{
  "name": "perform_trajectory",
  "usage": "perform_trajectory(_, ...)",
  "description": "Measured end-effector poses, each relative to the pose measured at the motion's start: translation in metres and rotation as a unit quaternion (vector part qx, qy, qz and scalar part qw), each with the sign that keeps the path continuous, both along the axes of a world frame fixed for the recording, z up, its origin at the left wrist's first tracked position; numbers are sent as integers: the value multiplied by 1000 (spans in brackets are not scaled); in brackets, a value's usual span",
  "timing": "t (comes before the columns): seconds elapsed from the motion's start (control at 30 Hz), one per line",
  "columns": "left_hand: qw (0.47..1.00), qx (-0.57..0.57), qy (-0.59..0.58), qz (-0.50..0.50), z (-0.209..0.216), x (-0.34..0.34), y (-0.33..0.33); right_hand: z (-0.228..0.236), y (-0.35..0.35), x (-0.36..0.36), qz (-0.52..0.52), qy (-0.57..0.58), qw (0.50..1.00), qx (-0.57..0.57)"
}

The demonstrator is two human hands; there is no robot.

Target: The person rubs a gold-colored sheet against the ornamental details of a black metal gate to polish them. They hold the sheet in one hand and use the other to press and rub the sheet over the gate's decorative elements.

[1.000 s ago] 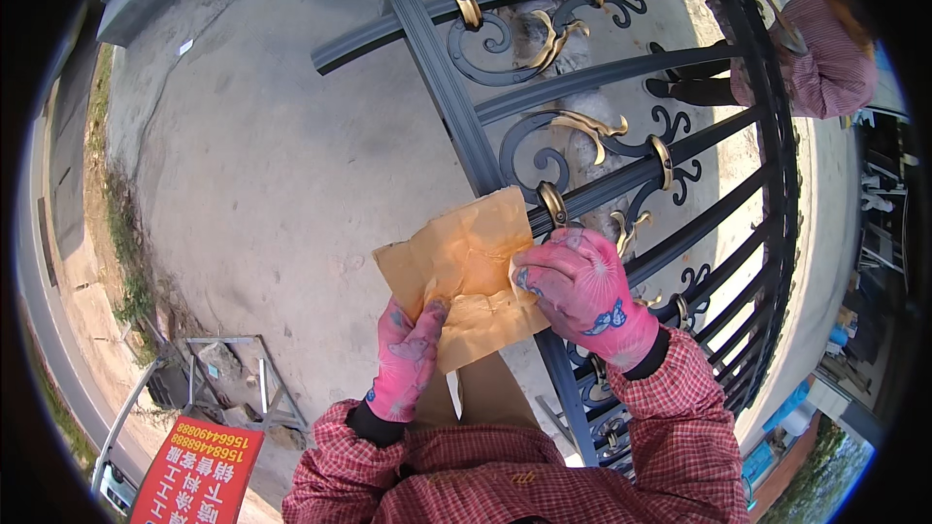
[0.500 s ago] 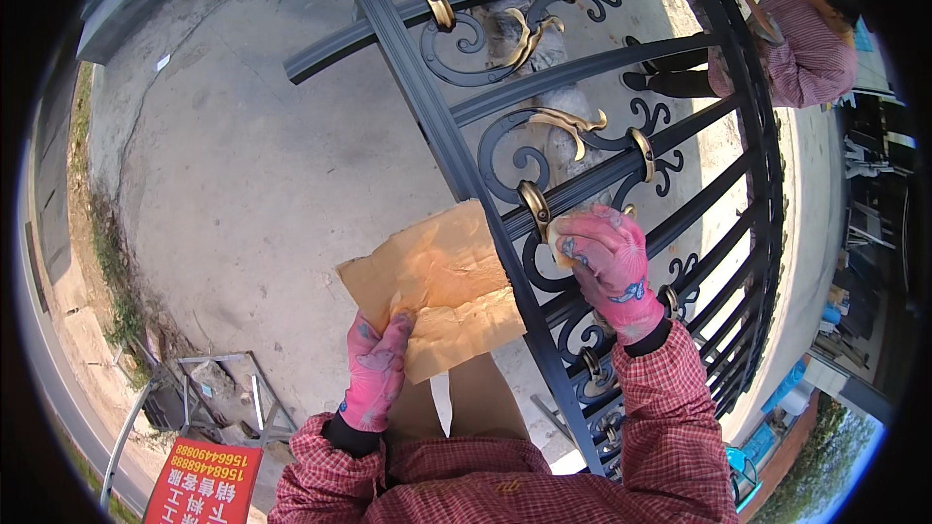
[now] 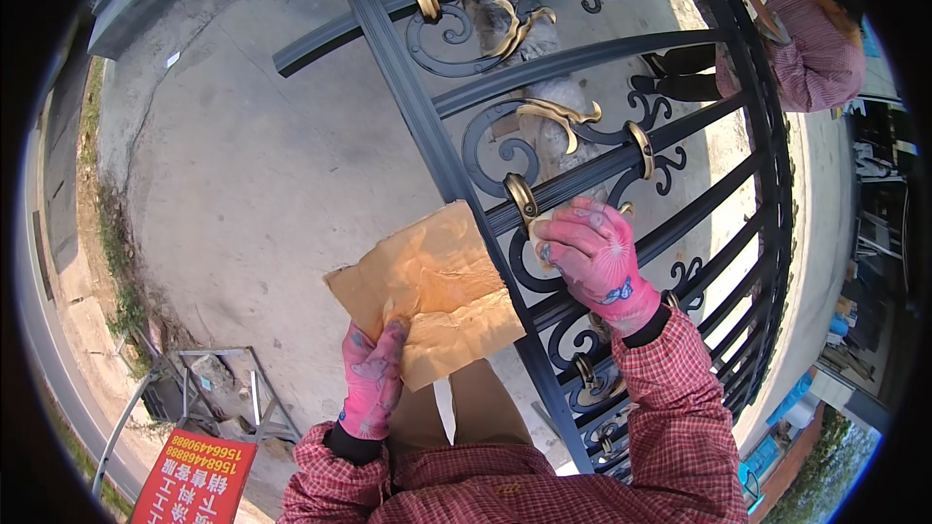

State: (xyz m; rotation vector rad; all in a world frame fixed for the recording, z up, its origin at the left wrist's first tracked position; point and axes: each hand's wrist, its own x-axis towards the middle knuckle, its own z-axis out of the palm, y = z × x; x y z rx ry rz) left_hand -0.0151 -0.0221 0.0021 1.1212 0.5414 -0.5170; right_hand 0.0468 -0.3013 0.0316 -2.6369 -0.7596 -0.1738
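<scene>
My left hand (image 3: 373, 378), in a pink patterned glove, grips a creased piece of brown cardboard (image 3: 456, 272) by its lower edge, thumb on top. A golden-orange stain marks the cardboard's middle. My right hand (image 3: 597, 257), gloved alike, has its fingers closed round a small pale pad (image 3: 540, 229), mostly hidden by them. The pad is at a black scroll, just below a gold collar (image 3: 521, 196) on the dark metal railing panel (image 3: 427, 121). Gold leaf ornaments (image 3: 563, 116) and another gold collar (image 3: 641, 147) sit farther along the bars.
Another person (image 3: 811, 49) in a checked top stands beyond the panel at the far right. A red sign (image 3: 194, 477) and a metal frame (image 3: 254, 388) stand at the lower left. Concrete ground (image 3: 262, 155) stretches left of the panel.
My right hand has shifted slightly left and up with the pad, staying near the same collar. The cardboard stays in my left hand, almost unmoved. The view has tilted a little.
</scene>
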Motion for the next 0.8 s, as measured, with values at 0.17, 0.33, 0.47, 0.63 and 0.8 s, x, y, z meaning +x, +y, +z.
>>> perform_trajectory(0.17,1000,24,0,-2,5,-6,-7,3,-9,12,-20,-52,997,60)
perform_trajectory(0.33,1000,13,10,10,7,-8,-10,-12,-15,3,6,-39,998,39)
perform_trajectory(0.47,999,22,21,11,11,-11,-12,-4,-12,0,-16,-20,999,41)
perform_trajectory(0.63,999,14,22,20,14,-11,-15,-4,-9,-2,-2,-29,999,37)
perform_trajectory(0.8,1000,18,19,14,12,-12,-14,-1,-8,11,16,-19,999,34)
